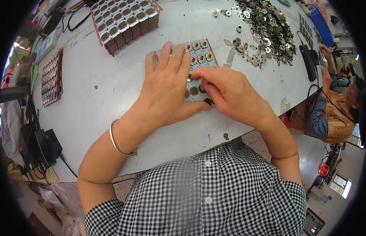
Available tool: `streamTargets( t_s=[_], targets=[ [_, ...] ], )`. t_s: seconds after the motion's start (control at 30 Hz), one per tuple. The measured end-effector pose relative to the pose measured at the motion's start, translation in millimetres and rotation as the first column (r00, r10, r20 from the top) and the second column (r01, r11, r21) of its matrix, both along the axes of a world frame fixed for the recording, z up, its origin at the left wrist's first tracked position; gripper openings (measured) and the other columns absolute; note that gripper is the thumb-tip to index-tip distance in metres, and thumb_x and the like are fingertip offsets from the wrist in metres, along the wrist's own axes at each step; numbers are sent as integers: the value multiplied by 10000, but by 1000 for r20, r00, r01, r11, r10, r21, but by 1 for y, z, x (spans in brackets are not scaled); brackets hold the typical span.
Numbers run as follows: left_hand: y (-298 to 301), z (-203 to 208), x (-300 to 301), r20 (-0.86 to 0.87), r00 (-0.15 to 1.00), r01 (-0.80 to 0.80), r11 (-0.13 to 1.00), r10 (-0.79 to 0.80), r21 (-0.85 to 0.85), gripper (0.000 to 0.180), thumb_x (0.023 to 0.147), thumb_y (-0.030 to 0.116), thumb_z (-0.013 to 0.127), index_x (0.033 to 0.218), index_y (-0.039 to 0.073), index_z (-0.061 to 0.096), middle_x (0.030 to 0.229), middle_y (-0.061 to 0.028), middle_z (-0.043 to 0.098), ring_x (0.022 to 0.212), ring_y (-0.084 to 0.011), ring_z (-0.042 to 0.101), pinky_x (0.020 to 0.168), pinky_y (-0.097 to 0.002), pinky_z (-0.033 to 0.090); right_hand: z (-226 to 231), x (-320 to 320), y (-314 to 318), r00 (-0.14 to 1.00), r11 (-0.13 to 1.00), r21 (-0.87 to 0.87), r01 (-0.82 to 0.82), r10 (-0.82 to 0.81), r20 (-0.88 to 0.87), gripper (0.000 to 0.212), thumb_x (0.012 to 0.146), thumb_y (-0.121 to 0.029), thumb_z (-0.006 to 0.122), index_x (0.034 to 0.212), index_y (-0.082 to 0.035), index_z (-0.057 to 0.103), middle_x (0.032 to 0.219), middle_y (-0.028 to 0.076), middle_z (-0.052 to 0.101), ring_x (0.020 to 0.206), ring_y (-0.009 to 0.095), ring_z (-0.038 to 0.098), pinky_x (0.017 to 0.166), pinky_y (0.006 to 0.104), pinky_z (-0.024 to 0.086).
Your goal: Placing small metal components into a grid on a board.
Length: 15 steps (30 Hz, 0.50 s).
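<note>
A circuit board panel (203, 67) lies on the white table in front of me, with rows of round pads. Shiny metal coin-cell clips (201, 59) sit on its far rows, while bare dark round pads (194, 91) show in the nearer part. My left hand (161, 88) lies flat across the panel's left side, fingers spread, covering much of it. At the panel's right part, my right hand (238, 92) is closed in a pinch, its index fingertip close to a metal clip; whatever its fingers hold is hidden.
A large heap of loose metal clips (269, 35) spreads at the far right. A tall stack of panels (127, 23) stands at the far left, with a smaller stack (52, 78) nearer the left edge. Black power adapters (307, 61) and cables lie right and left. A co-worker (328, 114) sits at right.
</note>
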State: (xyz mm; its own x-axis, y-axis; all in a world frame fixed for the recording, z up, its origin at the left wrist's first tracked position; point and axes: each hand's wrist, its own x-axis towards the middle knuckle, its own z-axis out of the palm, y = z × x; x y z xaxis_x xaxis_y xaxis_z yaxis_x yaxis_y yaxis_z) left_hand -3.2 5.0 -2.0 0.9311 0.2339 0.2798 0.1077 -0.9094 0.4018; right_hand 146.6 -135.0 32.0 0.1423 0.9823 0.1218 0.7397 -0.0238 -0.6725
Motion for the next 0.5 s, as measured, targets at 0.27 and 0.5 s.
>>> streamTargets(
  t_s=[0.27,0.5],
  targets=[
    [-1,2,1,-52,998,-20,1000,21,13,1134,610,511,909,1450,-84,431,1505,-269,441,1447,-460,354,1126,-672,228,7,6,7,997,989,-146,-8,-2,-74,349,893,60,580,1225,-35,625,773,97,613,681,228,590,659,342,501],
    [0,1,1,-28,999,-23,999,22,-30,1160,596,501,921,1477,-61,419,1510,-261,442,1454,-458,350,1130,-668,228,4,8,10,998,993,-111,-42,36,-57,379,881,64,583,1245,-38,620,778,88,609,681,224,588,659,344,503]
  ],
)
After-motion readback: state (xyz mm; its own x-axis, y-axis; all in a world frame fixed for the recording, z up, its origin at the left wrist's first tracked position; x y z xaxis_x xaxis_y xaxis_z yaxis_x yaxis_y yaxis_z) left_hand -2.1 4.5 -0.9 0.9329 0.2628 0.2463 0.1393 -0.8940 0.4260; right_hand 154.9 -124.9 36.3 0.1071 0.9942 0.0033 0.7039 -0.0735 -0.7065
